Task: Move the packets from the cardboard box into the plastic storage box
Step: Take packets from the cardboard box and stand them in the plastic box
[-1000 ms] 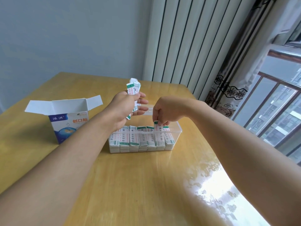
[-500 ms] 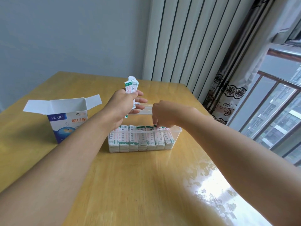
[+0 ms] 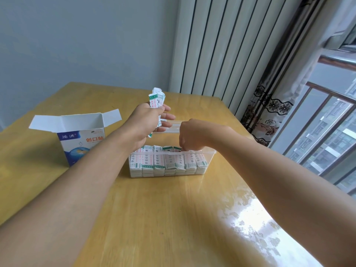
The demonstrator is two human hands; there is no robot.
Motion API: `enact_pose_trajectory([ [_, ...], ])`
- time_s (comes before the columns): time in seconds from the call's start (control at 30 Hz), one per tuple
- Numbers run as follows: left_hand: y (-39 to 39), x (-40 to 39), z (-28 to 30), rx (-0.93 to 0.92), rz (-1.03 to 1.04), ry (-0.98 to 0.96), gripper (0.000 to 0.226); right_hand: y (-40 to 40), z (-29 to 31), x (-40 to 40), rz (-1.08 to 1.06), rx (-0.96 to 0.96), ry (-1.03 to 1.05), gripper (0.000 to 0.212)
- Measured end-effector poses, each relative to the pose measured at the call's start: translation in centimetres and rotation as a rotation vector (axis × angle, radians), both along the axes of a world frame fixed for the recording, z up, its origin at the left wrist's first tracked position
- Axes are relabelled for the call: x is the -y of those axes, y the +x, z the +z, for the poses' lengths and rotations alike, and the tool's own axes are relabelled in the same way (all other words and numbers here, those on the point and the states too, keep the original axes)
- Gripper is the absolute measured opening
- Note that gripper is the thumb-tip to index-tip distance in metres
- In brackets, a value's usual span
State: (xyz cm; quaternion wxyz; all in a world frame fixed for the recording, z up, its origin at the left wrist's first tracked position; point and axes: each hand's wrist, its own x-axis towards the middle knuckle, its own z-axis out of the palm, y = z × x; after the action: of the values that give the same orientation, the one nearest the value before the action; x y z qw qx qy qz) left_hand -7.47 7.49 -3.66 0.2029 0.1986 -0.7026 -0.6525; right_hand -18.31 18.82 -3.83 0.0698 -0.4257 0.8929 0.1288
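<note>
Pressing down now: right hand [image 3: 189, 136], lifted a second ago, curled onto the packets [image 3: 167, 162] in the clear box [image 3: 209, 160], grip hidden; beyond, left hand [image 3: 148, 120] clutching a spare bunch [image 3: 157, 99]; carton [image 3: 77, 135] open, contents unseen

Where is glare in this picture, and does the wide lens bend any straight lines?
Head view: window light makes a bright glare patch on the wooden table at lower right; the radiator and window frame lean and curve toward the edges; the packets stay fairly sharp.
</note>
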Motion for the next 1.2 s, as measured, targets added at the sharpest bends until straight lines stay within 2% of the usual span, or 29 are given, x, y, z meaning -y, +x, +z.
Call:
enact_pose_trajectory([
  [0.07, 0.0, 0.0, 0.0, -0.001, 0.000, 0.002, 0.023, 0.2, 0.0, 0.0, -0.016, -0.037, 0.023, 0.020],
  [0.17, 0.0, 0.0, 0.1, 0.003, -0.001, -0.003, 0.023, 0.4, 0.2, 0.1, -0.006, -0.026, 0.054, 0.010],
  [0.33, 0.0, 0.0, 0.1, -0.001, -0.007, 0.003, 0.023, 0.6, 0.9, 0.0, 0.017, 0.049, 0.084, 0.025],
  [0.53, 0.2, 0.0, 0.2, -0.003, -0.012, 0.011, 0.023, 0.9, 0.9, 0.0, 0.033, 0.042, 0.056, 0.028],
  [0.77, 0.1, 0.0, 0.2, -0.001, -0.020, 0.018, 0.023, 0.6, 1.3, -0.4, 0.050, -0.002, 0.102, 0.029],
  [0.9, 0.1, 0.0, 0.1, 0.003, -0.019, 0.021, 0.022, 0.8, 1.5, -0.4, 0.139, -0.044, 0.196, 0.029],
  [1.07, 0.1, 0.0, 0.1, 0.007, -0.016, 0.024, 0.023, 0.8, 1.7, -0.5, 0.148, -0.013, 0.130, 0.049],
  [1.13, 0.1, 0.0, 0.1, 0.007, -0.017, 0.028, 0.022, 0.7, 1.5, -0.5, 0.125, -0.008, 0.144, 0.047],
  [1.2, 0.1, 0.0, 0.1, 0.008, -0.017, 0.029, 0.022, 0.1, 0.9, -0.4, 0.079, 0.008, 0.111, 0.033],
])
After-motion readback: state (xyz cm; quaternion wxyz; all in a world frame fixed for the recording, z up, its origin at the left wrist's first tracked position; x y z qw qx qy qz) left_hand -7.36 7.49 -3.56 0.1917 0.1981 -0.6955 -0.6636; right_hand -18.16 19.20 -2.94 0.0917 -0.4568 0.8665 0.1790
